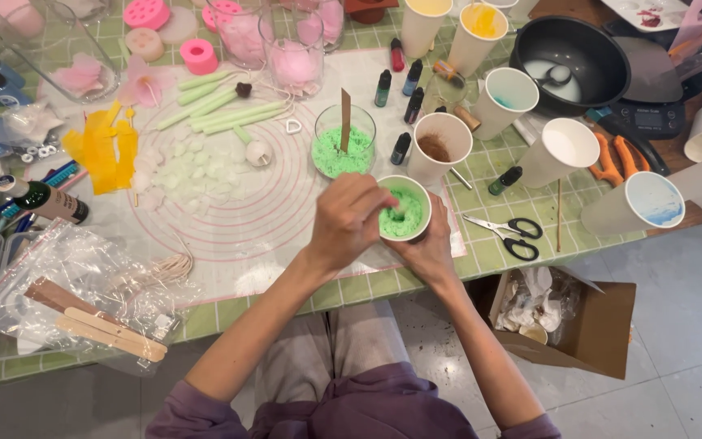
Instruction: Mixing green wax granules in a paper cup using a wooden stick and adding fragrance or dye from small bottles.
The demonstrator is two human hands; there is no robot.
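Two hands: both on one small cup (405, 213), lower centre of frame, at the near edge of the desk (351, 286).
Cup: white, filled with green flaky material, looks like wax; sits just in front of the glass jar (344, 146).
Left hand (349, 218): comes in from lower left, forearm angled up toward centre, wrist bent over the cup. Fingers pressed together, tips dipped into the green fill; cannot tell if they pinch anything.
Right hand (431, 244): mostly under and behind the cup, fingers wrapped round its right side, steadying it. Forearm runs down to lower right.
Glass jar: same green fill, brown flat stick standing upright in it, centre of frame.
Progress, my read: green fill is already split between jar and cup; cup looks near full and is being pressed or stirred. Brown-stained paper cup (439, 146) beside it holds a little residue. Other paper cups in the upper right look mostly empty.
Done, apparently: pale green stems (221, 110) and white petals (192, 167) laid out on the round-lined mat (270, 211), left of centre.
Nearby: scissors (507, 232) right of the cup, small dye bottles (400, 89) above, black pot (570, 57) upper right.
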